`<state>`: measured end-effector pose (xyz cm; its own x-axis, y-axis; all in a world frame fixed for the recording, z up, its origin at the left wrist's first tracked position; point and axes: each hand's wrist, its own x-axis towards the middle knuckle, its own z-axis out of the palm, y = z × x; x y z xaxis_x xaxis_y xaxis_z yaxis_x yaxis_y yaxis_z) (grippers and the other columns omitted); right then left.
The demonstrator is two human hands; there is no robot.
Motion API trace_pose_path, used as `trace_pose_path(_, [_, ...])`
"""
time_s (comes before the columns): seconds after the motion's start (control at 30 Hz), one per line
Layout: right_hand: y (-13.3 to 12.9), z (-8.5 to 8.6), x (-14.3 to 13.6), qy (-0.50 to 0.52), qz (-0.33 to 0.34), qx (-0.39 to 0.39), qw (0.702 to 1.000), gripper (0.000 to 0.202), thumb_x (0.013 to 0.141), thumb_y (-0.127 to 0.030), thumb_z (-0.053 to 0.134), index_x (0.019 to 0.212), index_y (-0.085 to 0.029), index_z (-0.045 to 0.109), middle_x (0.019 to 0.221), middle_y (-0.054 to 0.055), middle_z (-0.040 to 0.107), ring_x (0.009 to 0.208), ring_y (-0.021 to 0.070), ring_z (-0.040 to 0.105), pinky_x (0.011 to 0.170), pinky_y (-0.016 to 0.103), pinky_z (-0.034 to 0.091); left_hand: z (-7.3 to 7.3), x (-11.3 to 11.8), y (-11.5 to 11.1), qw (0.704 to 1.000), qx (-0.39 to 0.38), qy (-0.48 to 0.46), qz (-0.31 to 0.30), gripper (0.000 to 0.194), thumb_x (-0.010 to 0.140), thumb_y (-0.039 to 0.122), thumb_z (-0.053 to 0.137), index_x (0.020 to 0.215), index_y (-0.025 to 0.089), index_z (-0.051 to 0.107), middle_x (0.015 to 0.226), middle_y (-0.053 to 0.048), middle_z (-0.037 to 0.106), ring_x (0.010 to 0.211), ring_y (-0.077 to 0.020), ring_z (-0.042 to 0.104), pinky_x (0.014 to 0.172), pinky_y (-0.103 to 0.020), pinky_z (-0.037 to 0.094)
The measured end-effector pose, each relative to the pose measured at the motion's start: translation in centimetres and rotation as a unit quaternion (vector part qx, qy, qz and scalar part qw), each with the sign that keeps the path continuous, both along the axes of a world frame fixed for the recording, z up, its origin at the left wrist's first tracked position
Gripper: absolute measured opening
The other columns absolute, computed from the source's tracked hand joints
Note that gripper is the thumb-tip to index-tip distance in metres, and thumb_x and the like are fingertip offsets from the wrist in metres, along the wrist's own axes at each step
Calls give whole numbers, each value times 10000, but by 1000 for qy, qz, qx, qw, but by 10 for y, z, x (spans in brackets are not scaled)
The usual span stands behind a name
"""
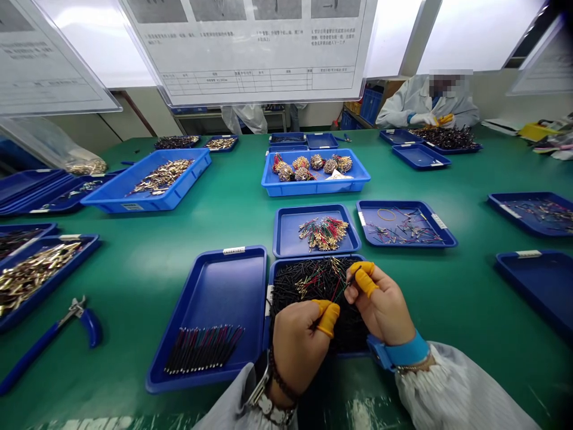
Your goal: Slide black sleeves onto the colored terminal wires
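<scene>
My left hand [301,335], with yellow finger cots on its fingertips, is pinched on thin red and green wires [339,292]. My right hand [385,301], also in yellow finger cots, pinches a small black tube [355,276] close to the wires. Whether the tube surrounds the wire ends I cannot tell. Both hands are over a blue tray full of short black tubes [290,278], where a loose bunch of coloured wires with gold ends [313,280] lies on top. To the left, a blue tray [230,280] holds a row of black-sleeved wires [203,349].
Behind my hands are a tray of gold-ended wires [324,233] and a tray of scattered wires [405,227]. A blue bin [316,188] holds several wire bundles. Blue-handled cutters [54,334] lie at left. A co-worker [425,107] sits across the green table [237,209].
</scene>
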<state>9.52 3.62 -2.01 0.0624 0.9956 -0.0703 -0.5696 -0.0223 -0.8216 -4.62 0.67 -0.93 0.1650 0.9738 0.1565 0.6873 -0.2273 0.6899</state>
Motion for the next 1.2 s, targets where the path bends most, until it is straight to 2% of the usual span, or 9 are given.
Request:
trace_pose_path(0.27, [0, 0, 0, 17, 1, -2, 1000, 92, 715, -214, 670, 792, -189, 627, 757, 1, 561, 511, 71, 431, 487, 240, 379, 1, 0, 0, 1000, 2, -7, 0, 373, 848, 275, 491, 506, 165, 593, 519, -29, 588, 510, -122, 529, 514, -212, 372])
trace_pose_path(0.53, [0, -1, 0, 20, 7, -2, 1000, 96, 702, -194, 674, 789, -191, 635, 753, -1, 573, 505, 67, 436, 483, 233, 377, 0, 0, -1, 999, 41, -22, -4, 351, 834, 254, 504, 504, 173, 595, 500, -15, 584, 482, -106, 524, 488, -191, 370])
trace_pose_path(0.63, [0, -5, 1, -6, 18, 9, 1000, 77, 726, -211, 664, 796, -197, 636, 754, -2, 581, 503, 69, 438, 481, 232, 377, -2, 0, -1, 999, 47, -22, -2, 319, 828, 244, 513, 531, 170, 606, 501, -13, 586, 478, -105, 520, 481, -189, 364])
trace_pose_path(0.77, [-1, -11, 3, -89, 64, 15, 994, 79, 780, -248, 633, 829, -187, 645, 744, 12, 609, 511, 86, 469, 497, 241, 390, -5, 1, 0, 999, 43, -26, 8, 331, 822, 233, 526, 504, 155, 577, 488, -13, 568, 463, -102, 498, 470, -195, 346])
trace_pose_path(0.87, [-2, -13, 5, -115, 84, 22, 990, 95, 789, -245, 625, 857, -182, 649, 758, 24, 627, 527, 95, 488, 520, 249, 405, -9, 3, 0, 997, 47, -58, 27, 352, 821, 226, 533, 478, 147, 549, 473, -9, 551, 445, -94, 481, 457, -195, 333])
trace_pose_path(1.03, [-1, -15, 6, -128, 64, 35, 989, 95, 801, -242, 619, 864, -181, 656, 609, -13, 579, 513, 97, 487, 509, 233, 392, -9, 5, 1, 989, 25, -138, 43, 344, 853, 244, 514, 540, 137, 610, 522, -14, 602, 482, -92, 528, 498, -187, 379])
trace_pose_path(1.2, [-1, -13, 5, -116, 54, 39, 991, 96, 790, -254, 637, 855, -184, 645, 582, -23, 575, 503, 97, 493, 497, 227, 394, -6, 5, 2, 987, 21, -155, 32, 330, 853, 248, 521, 563, 135, 632, 518, -8, 609, 480, -90, 538, 498, -181, 391])
